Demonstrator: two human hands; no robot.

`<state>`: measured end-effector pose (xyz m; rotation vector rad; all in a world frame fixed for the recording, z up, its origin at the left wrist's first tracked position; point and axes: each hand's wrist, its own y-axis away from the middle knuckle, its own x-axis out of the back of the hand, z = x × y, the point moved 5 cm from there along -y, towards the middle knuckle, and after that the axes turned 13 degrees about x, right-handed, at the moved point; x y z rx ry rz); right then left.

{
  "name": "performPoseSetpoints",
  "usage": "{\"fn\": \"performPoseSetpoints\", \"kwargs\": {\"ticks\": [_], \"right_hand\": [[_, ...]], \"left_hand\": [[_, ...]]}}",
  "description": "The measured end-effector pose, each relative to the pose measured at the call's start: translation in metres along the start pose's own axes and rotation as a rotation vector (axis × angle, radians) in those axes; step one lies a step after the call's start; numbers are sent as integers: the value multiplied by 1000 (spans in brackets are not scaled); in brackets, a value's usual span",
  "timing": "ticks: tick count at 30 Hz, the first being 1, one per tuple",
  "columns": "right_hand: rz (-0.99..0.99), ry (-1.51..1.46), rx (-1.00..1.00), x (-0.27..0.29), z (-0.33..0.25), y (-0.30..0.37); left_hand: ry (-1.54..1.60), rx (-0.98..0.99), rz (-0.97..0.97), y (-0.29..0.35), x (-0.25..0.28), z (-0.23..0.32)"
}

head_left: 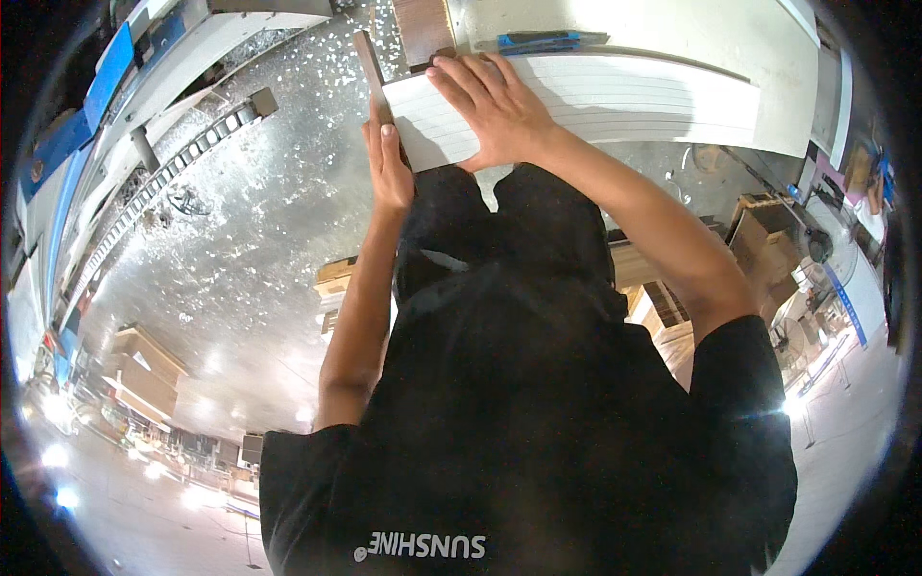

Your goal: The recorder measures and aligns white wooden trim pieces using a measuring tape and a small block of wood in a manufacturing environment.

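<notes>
A long white board or stack of white strips (615,96), marked by thin lengthwise lines, lies across the near edge of the pale table (691,29). My right hand (495,110) rests flat on its left part, fingers spread toward the far edge. At the board's left end, my left hand (390,173) closes on a narrow brown strip (371,67) that stands across that end; its fingers are partly hidden behind the strip. Beyond the board lies a blue-handled tool (543,40), perhaps a utility knife. A brown wooden piece (423,29) sits at the table's left edge.
White scraps litter the grey floor (250,240) on the left. A machine with blue parts (106,77) and a slotted rail (182,158) stands at far left. Cardboard boxes (144,374) are at lower left, with more brown boxes (764,240) and a fan (788,336) on the right.
</notes>
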<state>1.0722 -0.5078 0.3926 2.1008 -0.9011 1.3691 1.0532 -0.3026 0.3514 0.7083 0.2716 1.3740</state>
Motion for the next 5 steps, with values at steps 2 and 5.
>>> {"fn": "performPoseSetpoints", "kwargs": {"ticks": [2,5], "right_hand": [[-21,6,-11,0,-1,-3],[-51,19,0,2,-3,-6]], "left_hand": [[-22,-20,-7,0,-1,0],[165,-57,22,1,-6,-3]]}}
